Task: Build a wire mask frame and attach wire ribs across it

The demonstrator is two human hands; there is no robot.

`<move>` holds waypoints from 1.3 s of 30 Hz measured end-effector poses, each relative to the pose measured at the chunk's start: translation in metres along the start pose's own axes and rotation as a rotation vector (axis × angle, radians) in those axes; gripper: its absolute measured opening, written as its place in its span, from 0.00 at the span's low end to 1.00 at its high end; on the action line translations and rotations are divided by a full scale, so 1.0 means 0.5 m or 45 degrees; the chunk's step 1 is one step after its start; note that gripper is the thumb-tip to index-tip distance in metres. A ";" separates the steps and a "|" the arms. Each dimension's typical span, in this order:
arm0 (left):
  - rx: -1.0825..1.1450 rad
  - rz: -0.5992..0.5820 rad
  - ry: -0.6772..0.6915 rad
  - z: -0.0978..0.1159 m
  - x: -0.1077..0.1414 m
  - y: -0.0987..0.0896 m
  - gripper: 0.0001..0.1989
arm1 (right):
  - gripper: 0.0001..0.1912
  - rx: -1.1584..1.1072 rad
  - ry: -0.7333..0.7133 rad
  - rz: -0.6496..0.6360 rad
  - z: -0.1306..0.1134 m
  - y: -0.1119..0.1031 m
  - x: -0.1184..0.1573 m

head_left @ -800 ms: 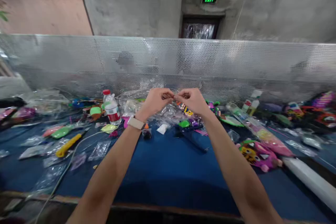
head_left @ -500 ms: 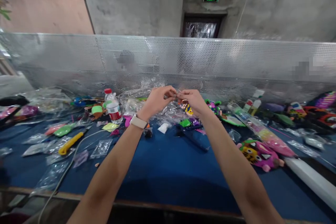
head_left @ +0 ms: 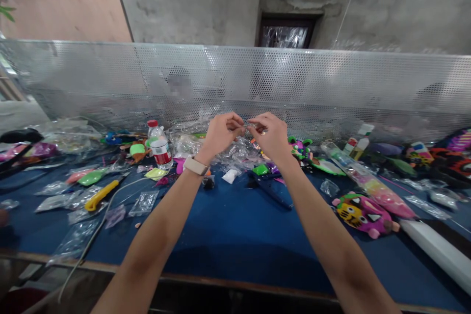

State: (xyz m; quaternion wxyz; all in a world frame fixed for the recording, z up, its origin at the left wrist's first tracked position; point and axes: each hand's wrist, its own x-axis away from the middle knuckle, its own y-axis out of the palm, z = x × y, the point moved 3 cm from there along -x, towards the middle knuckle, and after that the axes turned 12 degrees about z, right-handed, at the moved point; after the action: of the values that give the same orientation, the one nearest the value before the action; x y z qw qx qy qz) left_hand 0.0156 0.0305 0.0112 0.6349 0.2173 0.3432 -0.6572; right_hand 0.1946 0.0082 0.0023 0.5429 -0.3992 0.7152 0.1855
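Observation:
My left hand (head_left: 222, 133), with a pale watch band (head_left: 196, 166) on its wrist, is raised over the far part of the table, thumb and fingers pinched. Facing it is my right hand (head_left: 273, 136), its fingertips also closed. Between them is a small, thin, clear piece of plastic (head_left: 250, 126), too small to make out exactly. Crumpled clear plastic bags (head_left: 241, 151) lie below and behind the hands. Nearest beneath are a white packet (head_left: 230, 175), a green packet (head_left: 261, 170) and a dark blue tool (head_left: 274, 191).
A red-capped bottle (head_left: 160, 147) stands left of my hands. Further left lie a yellow-handled cutter (head_left: 101, 195), a cable (head_left: 105, 216) and several packets. A colourful clay-like figure (head_left: 364, 215) and a long pink-filled bag (head_left: 379, 189) lie right. A perforated metal panel (head_left: 228, 78) borders the back.
My hands have risen slightly and their fingertips have drawn a little apart, with the clear plastic piece now showing between them. The view has tilted slightly.

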 end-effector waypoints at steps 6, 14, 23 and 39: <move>-0.041 -0.029 0.057 0.009 0.001 -0.002 0.04 | 0.07 0.063 -0.202 -0.053 0.015 0.007 0.000; -0.076 -0.045 0.164 0.017 0.002 0.004 0.04 | 0.03 -0.113 0.053 -0.122 0.018 0.001 -0.006; -0.367 -0.114 0.356 0.023 0.005 0.001 0.02 | 0.06 -0.180 0.244 -0.342 0.020 0.000 -0.009; -0.344 -0.129 0.356 0.018 0.003 0.000 0.04 | 0.07 -0.134 -0.024 -0.365 0.040 -0.001 -0.003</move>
State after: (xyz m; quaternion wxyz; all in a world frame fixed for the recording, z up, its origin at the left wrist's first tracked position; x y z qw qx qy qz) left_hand 0.0167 0.0227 0.0163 0.5707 0.2018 0.5236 -0.5995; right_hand 0.2077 0.0223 -0.0032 0.5488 -0.5234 0.6350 0.1471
